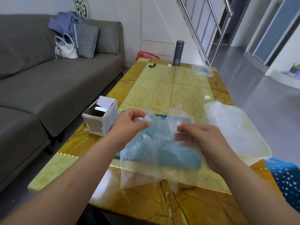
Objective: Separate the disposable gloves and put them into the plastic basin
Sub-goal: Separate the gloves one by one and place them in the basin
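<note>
Hands: left hand pinches the gloves; right hand blurred, I cannot tell its grip.
Gloves: hanging just over the basin.
Risk: clinging film, I fear, drops in unseparated.

The thin, crinkled, translucent plastic gloves look filmy above the glossy yellow marble-patterned tabletop, near a torn matt white cardboard box and a matt grey cloth sofa.
</note>
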{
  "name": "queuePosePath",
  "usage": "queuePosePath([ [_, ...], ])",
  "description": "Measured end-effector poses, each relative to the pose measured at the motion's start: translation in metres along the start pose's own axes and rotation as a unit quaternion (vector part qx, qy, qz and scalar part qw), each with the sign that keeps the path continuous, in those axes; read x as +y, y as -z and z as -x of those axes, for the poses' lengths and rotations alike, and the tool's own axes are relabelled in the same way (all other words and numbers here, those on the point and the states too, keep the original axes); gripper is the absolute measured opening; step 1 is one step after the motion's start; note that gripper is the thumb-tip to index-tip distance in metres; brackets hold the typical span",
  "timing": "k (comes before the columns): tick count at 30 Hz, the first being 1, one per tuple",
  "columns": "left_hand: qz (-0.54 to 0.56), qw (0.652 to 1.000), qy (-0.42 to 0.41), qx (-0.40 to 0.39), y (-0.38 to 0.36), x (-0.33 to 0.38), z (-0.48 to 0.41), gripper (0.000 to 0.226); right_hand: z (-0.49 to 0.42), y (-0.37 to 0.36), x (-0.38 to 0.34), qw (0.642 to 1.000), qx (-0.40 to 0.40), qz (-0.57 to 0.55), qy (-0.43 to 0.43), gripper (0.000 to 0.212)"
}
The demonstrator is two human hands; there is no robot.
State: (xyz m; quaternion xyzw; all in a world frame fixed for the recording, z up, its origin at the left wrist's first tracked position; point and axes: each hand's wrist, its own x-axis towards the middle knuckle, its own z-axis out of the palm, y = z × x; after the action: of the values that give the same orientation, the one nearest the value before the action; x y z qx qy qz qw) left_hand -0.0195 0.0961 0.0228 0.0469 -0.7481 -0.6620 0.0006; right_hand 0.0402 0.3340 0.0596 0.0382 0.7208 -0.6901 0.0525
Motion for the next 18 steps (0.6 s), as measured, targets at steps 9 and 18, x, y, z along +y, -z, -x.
queuePosePath([
  [9,0.023,0.989,0.013,-0.144,-0.060,0.067,-0.012,0.023,0.030,0.043,-0.023,0.985,-0.156,0.047,-0.050,0.053],
  [18,0.019,0.939,0.034,-0.342,-0.140,0.124,-0.011,0.006,0.036,0.109,-0.053,0.992,-0.123,0.028,-0.006,0.014],
])
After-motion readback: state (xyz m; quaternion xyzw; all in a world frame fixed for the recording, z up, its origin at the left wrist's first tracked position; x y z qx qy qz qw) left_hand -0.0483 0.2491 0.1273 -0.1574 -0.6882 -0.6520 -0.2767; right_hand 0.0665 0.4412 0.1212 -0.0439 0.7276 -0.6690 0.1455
